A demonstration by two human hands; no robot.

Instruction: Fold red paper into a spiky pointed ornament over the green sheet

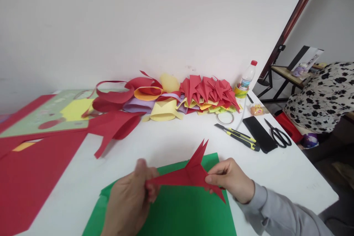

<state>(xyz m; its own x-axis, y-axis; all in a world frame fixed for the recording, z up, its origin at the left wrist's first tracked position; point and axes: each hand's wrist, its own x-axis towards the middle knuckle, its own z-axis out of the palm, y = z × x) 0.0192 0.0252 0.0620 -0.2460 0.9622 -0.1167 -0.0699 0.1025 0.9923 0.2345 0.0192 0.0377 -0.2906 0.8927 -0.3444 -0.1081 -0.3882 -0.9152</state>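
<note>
Currently, your left hand (128, 199) and right hand (233, 180) hold a folded red paper piece (179, 177) at the lower centre of the frame, above a green sheet (190, 210) on the white surface (171, 140). Your left fingers are clamped on its narrow end; your right fingers pinch it near its pointed ends. Black scissors (272, 129) lie at the frame's right.
</note>
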